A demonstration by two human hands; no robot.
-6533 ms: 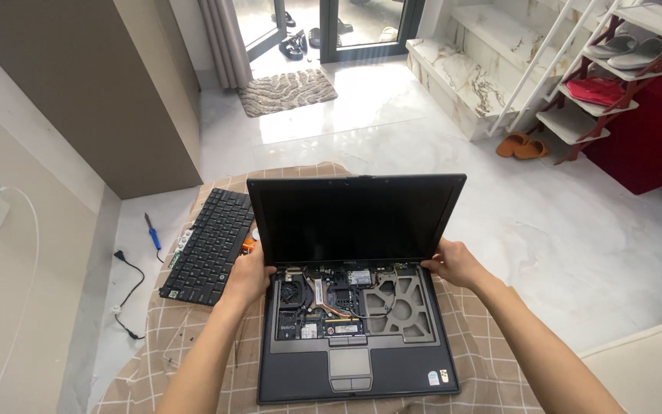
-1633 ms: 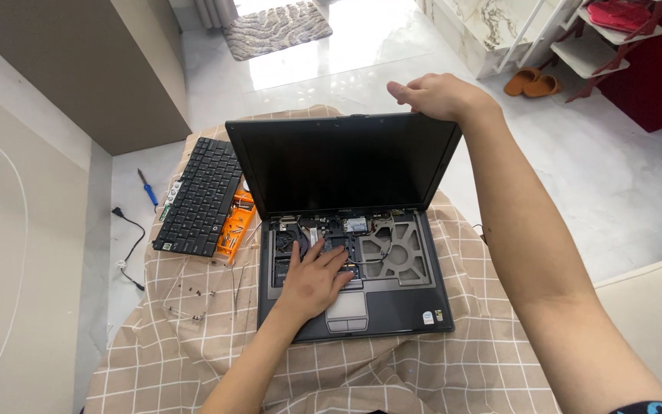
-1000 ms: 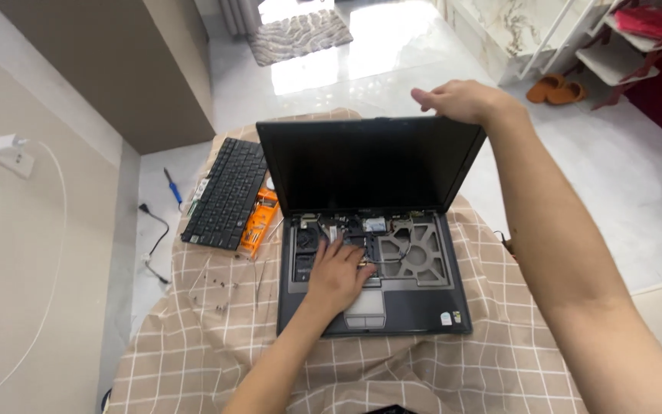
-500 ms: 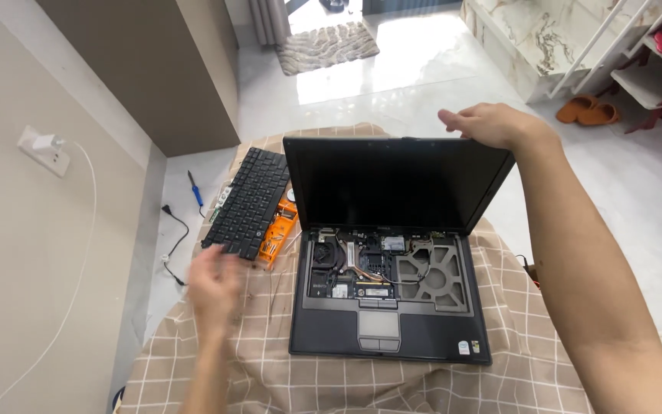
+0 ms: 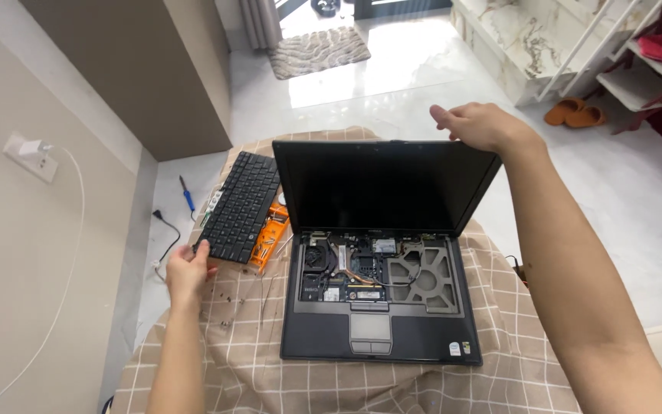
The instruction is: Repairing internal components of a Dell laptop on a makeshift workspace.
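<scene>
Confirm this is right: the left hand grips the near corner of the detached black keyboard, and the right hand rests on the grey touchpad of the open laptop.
Not quite. In the head view the right hand holds the top edge of the open black laptop's screen lid, not the grey touchpad. The left hand does grip the near corner of the detached black keyboard.

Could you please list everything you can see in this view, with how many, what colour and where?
laptop: one, black and grey, open on the checked cloth, keyboard bay bare with the parts inside showing
keyboard: one, black, loose, left of the laptop, partly over the orange case
orange case: one, between keyboard and laptop
checked cloth: one, beige, covers the table
screwdriver: one, blue handle, on the floor far left
wall socket: one, white, left wall, white cable hanging down
rug: one, grey patterned, by the door
slippers: a pair, orange, floor at right
left hand: at the keyboard's near corner
right hand: on the screen's top edge
</scene>
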